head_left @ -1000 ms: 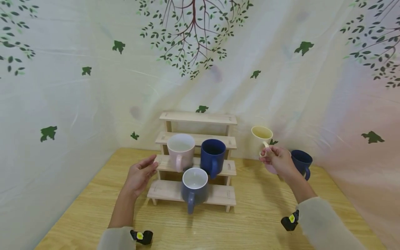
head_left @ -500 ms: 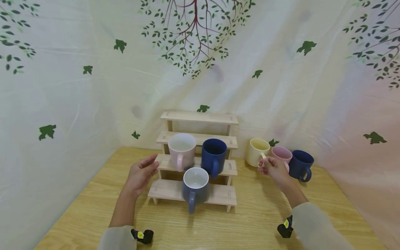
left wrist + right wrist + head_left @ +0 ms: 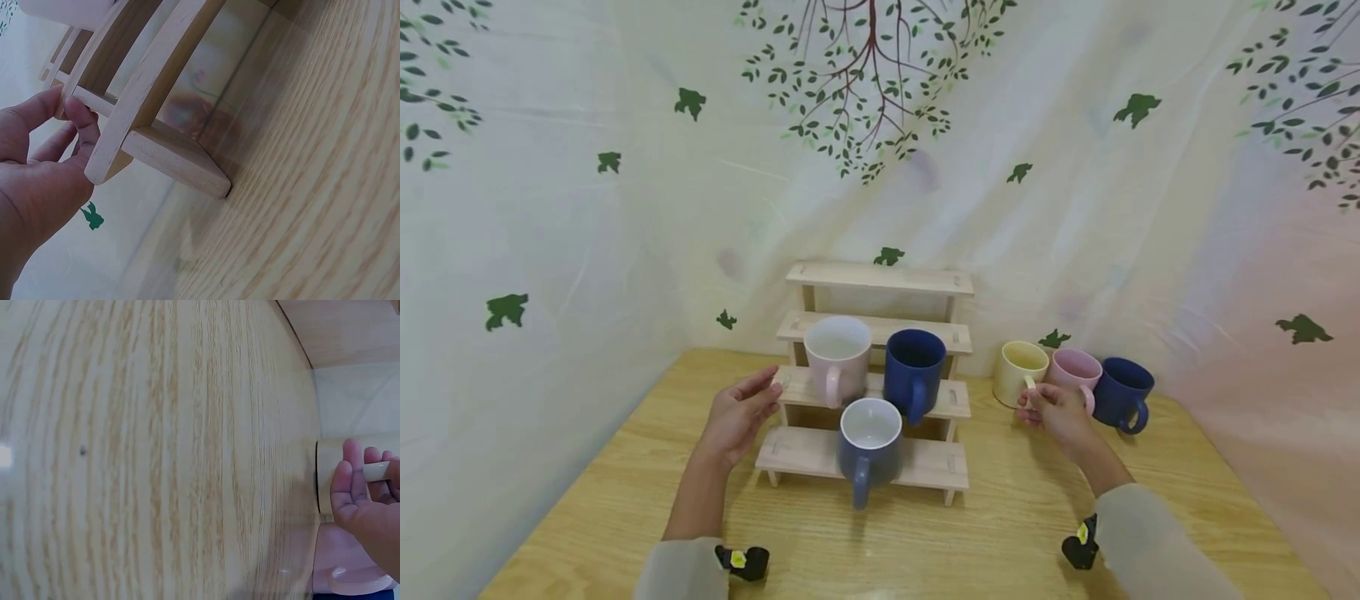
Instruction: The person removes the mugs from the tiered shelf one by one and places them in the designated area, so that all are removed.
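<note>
With its fingers at the handle [image 3: 376, 471], my right hand [image 3: 1063, 421] grips a yellow mug [image 3: 1017, 375], which stands upright on the table at the right. A pink mug [image 3: 1073, 367] and a navy mug [image 3: 1122, 387] stand beside it in a row. My left hand [image 3: 739, 421] pinches the left end of a step on the wooden tiered stand [image 3: 880, 277], thumb and forefinger on its edge in the left wrist view. On that step sit a pale pink mug [image 3: 837, 371] and a dark blue mug [image 3: 913, 367]. A grey-blue mug [image 3: 869, 454] is on the lowest step.
The wooden table [image 3: 917, 550] extends in front of the stand and between it and the row of mugs. A pale hanging sheet [image 3: 715, 217] with printed leaves closes off the back and sides. Mug handles on the stand point toward the front.
My right hand has lowered the yellow mug from the air onto the table, left of the pink mug. The left hand keeps its place at the stand.
</note>
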Tool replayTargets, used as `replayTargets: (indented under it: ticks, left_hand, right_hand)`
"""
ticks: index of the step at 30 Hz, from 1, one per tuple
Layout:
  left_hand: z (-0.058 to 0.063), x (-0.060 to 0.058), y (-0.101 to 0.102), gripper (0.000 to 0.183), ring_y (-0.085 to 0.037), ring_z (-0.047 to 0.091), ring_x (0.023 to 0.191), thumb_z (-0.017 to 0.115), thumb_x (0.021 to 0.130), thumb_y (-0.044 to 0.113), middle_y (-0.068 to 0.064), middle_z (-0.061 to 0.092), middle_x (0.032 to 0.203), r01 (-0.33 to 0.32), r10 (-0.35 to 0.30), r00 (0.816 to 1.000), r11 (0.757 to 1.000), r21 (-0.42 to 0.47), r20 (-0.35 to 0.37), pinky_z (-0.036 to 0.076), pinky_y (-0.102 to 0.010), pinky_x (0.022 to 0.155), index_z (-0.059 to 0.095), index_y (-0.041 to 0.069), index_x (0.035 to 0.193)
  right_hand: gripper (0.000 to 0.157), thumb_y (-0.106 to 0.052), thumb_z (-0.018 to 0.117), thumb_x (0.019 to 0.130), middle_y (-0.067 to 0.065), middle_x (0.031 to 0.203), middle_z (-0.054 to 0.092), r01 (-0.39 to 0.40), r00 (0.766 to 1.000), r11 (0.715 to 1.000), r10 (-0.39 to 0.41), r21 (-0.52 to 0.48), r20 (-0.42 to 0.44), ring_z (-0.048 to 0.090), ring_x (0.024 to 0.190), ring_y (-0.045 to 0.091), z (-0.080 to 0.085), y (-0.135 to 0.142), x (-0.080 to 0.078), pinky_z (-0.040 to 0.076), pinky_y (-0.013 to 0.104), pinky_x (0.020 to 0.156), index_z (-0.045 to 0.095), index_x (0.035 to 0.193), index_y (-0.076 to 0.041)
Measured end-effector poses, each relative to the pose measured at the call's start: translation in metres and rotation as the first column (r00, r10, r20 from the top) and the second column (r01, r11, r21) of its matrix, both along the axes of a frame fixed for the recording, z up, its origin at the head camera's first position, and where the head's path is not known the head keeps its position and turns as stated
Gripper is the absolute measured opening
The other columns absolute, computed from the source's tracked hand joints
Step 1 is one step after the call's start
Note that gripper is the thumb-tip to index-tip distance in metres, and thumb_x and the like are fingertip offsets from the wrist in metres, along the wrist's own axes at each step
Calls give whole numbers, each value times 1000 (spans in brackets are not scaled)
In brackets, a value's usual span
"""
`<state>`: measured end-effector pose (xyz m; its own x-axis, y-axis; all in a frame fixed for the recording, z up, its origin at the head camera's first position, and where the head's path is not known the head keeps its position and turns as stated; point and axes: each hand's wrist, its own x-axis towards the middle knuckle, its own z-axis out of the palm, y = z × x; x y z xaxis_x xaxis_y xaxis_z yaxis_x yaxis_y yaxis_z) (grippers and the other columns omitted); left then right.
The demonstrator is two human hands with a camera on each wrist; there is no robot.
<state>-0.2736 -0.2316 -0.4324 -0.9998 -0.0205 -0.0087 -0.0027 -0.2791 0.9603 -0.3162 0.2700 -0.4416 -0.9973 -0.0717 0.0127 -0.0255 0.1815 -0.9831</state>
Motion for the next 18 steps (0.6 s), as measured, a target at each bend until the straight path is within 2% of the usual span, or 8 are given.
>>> replayTargets:
  ticks: [4, 14, 16, 18]
  left_hand:
    - [1, 0, -1, 56, -6, 62, 97, 65, 101, 8, 0, 57, 125, -8, 8, 1000, 1000, 3, -7, 56, -19, 88, 44, -4, 152]
    - [1, 0, 0, 57, -6, 61, 97, 66, 101, 8, 1, 57, 122, -6, 6, 1000, 1000, 10, 1, 56, -19, 88, 43, -4, 152]
    - [1, 0, 1, 57, -7, 62, 96, 66, 101, 7, 1, 58, 122, -8, 8, 1000, 1000, 16, 2, 56, -20, 88, 44, -4, 151]
    - [1, 0, 1, 57, -7, 62, 95, 66, 100, 7, 1, 58, 122, -8, 8, 1000, 1000, 20, 1, 56, -20, 87, 44, -5, 151]
  right_hand:
    - [29, -5, 42, 110, 7, 101, 64, -41, 998, 999, 43, -25, 47, 72, 89, 15, 3, 1, -1, 61, 32, 84, 49, 123, 19]
    - [28, -13, 47, 110, 1, 98, 66, -49, 994, 997, 55, -61, 95, 73, 91, 16, 5, 10, 0, 61, 34, 84, 59, 117, 11]
    - [28, -13, 48, 110, 3, 99, 67, -40, 994, 999, 43, -33, 98, 72, 92, 18, 6, 11, 2, 61, 35, 85, 59, 117, 11]
    - [31, -13, 49, 110, 8, 102, 68, -32, 996, 999, 29, 40, 86, 72, 92, 21, 8, 12, 5, 61, 36, 85, 58, 119, 14]
